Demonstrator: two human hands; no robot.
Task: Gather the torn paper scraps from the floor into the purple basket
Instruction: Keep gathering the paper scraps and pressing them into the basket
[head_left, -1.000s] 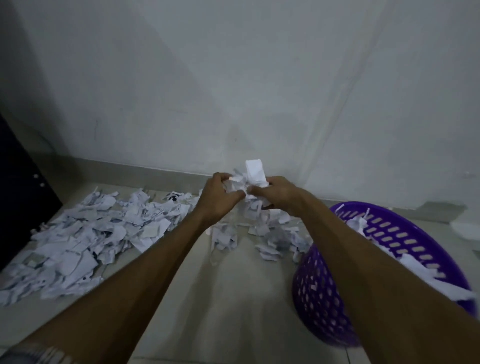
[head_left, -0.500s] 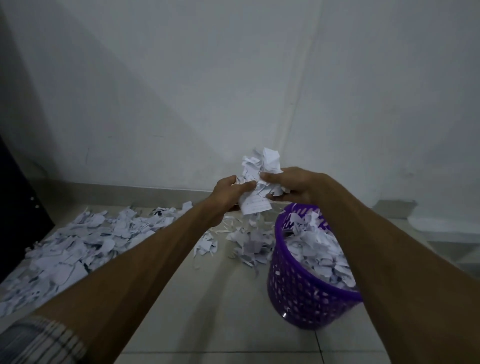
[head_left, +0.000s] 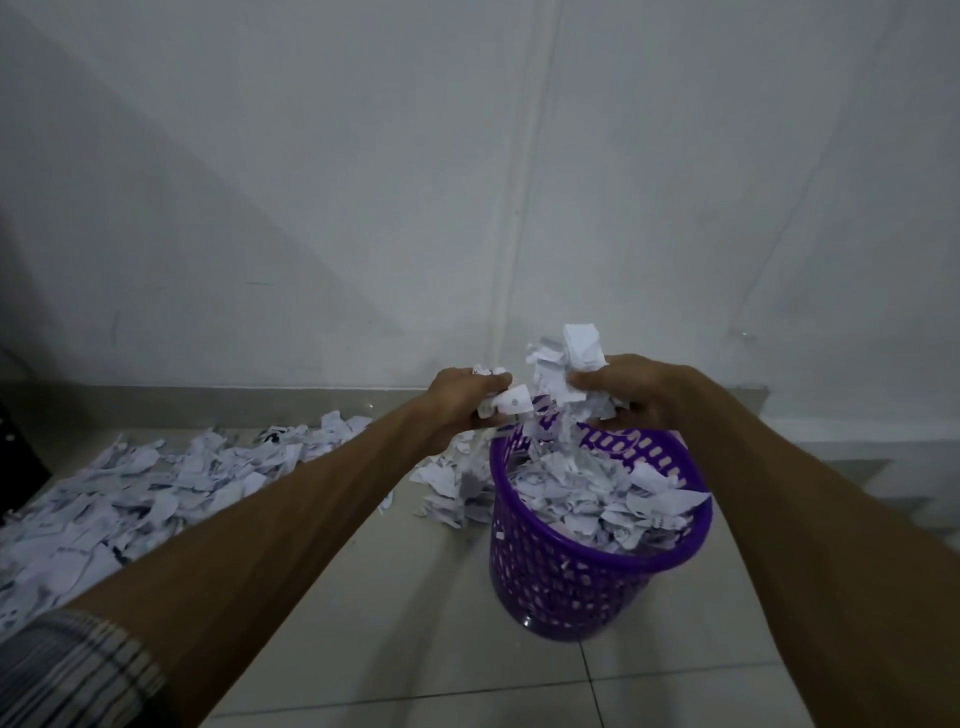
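While both arms are reaching forward in the head view, the left hand (head_left: 464, 397) is curling its fingers round a small wad of scraps (head_left: 506, 404), and the right hand (head_left: 631, 392) is gripping a larger bunch (head_left: 566, 371) that is sticking up above its thumb and hanging down below it. Both hands are hovering just above the far rim of the basket (head_left: 524, 525), the right one over the opening, the left one at its left edge. Some paper is dangling from the bunch toward the heap of scraps inside the basket (head_left: 597, 493), which is filling it nearly to the rim. More scraps are lying on the floor (head_left: 415, 623): a small cluster (head_left: 452, 483) is touching the basket's left side, and a wide spread (head_left: 145, 488) is stretching off to the left, along the wall (head_left: 311, 208). A striped sleeve (head_left: 67, 670) is showing at the lower left corner.
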